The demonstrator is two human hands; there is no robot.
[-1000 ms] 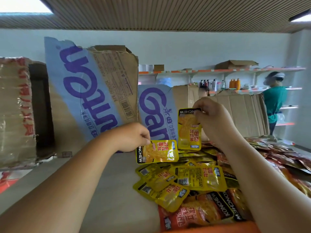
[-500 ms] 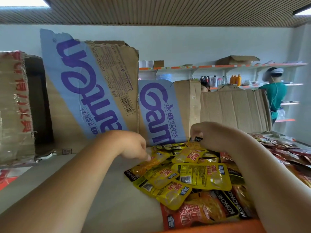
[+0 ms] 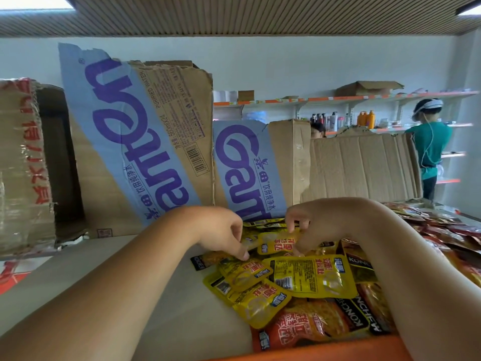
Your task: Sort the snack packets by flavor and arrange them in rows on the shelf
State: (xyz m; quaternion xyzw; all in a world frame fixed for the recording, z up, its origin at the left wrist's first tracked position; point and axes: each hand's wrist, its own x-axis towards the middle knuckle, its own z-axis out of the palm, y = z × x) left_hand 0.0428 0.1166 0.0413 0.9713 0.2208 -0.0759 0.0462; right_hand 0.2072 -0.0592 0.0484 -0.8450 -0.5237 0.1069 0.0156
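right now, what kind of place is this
Probably a small shop or its stockroom: wall shelves across the room carry bottles, torn cardboard cartons stand on this shelf, and snack packets lie heaped in front of them.
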